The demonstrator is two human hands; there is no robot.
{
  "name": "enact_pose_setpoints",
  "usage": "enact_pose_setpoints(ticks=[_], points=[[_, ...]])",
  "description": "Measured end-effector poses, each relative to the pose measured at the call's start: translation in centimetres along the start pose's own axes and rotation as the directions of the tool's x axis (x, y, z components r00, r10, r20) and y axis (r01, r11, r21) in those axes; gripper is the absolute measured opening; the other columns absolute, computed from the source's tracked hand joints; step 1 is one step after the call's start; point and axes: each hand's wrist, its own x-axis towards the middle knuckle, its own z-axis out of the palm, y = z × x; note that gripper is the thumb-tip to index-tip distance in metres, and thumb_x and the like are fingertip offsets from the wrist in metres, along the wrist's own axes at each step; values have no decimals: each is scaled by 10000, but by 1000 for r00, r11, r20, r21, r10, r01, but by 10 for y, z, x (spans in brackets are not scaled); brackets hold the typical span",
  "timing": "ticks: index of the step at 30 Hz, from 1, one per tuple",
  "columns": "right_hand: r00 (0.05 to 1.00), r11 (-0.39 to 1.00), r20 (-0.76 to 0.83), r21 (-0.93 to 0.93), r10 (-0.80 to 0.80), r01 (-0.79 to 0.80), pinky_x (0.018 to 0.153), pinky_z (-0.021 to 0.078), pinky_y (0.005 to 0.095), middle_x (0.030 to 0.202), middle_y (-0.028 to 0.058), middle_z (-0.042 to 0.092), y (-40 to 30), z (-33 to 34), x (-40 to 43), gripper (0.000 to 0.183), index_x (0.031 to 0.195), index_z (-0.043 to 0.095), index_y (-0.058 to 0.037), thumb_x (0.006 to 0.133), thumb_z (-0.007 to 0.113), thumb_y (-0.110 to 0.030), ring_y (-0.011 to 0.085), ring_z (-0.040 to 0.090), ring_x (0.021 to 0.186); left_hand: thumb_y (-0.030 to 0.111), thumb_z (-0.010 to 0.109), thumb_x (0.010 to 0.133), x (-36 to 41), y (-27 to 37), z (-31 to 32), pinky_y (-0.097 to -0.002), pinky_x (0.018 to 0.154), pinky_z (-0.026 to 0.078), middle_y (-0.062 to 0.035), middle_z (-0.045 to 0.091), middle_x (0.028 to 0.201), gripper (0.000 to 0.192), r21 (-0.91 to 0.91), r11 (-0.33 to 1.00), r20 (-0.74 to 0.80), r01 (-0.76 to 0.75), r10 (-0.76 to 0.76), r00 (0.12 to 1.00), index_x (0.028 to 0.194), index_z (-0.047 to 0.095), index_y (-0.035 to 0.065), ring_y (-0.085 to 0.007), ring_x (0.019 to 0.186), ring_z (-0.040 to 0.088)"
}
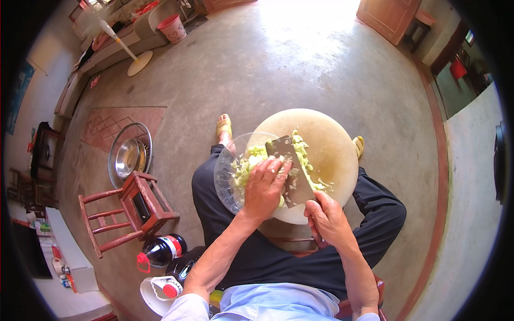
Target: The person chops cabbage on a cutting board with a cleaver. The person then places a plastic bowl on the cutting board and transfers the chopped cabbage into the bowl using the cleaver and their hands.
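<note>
A cleaver (298, 182) lies tilted over the left part of a round chopping board (333, 160), with my right hand (329, 218) closed round its handle. Bits of chopped pale-green vegetable (303, 154) cling along the blade's right edge and lie on the board. My left hand (265, 186) rests over the blade's left side, fingers extended, among chopped pieces; its palm side is hidden. Under that hand, a clear plastic bowl (223, 180) overlaps the board's left edge and holds more chopped vegetable (243, 170).
Left of my legs are a red wooden stool (154, 204), metal bowls (127, 156) in a larger basin, and a dark bottle (162, 249) with a red cap. Behind the bottle stands a white jug (156, 295). Farther off are a standing fan (140, 63), a sofa (136, 36) and a pink bucket (173, 30).
</note>
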Motion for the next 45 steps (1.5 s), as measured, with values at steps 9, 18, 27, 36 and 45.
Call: enact_pose_setpoints(ticks=[9, 18, 27, 36, 45], points=[[1000, 995, -24, -101, -14, 12, 503, 474, 262, 770, 19, 618, 5, -19, -7, 222, 1121, 587, -6, 1070, 548, -218, 83, 561, 591, 29, 623, 811, 7, -9, -13, -471, 1068, 423, -97, 662, 1214, 388, 100, 988, 61, 114, -121, 991, 1177, 747, 60, -313, 1236, 569], [992, 1000, -122, 8, -13, 14, 498, 457, 249, 762, 11, 612, 35, -40, -13, 225, 1158, 618, -9, 1056, 588, -208, 67, 562, 593, -9, 626, 774, 5, -7, -10, -477, 1054, 435, -121, 654, 1226, 432, 80, 983, 91, 167, -174, 980, 1189, 733, 43, -348, 1233, 551], [992, 941, -72, -331, -101, 72, 559, 477, 310, 713, 61, 601, 51, -107, -16, 182, 1106, 643, -8, 1009, 618, -160, 129, 566, 570, 112, 700, 831, -1, 3, -9, -481, 1032, 451, -179, 681, 1178, 319, -48, 968, 94, 246, -241, 966, 1133, 736, 17, -373, 1170, 579], [976, 844, 217, -517, -31, 141, 590, 512, 316, 710, 47, 628, 59, -134, -4, 219, 1075, 660, -17, 980, 677, -214, 129, 616, 619, 151, 761, 845, 3, -8, -7, -467, 956, 495, -179, 694, 1092, 228, -164, 922, 92, 351, -339, 936, 1026, 725, 17, -371, 1053, 631], [947, 634, 318, -725, -36, 268, 796, 534, 452, 933, 185, 738, 51, -144, 38, 252, 1099, 683, -19, 931, 664, -206, 382, 704, 917, 116, 745, 856, 3, -10, -6, -462, 921, 509, -170, 696, 1062, 175, -166, 930, 76, 327, -319, 945, 1002, 720, 23, -362, 1036, 640]])
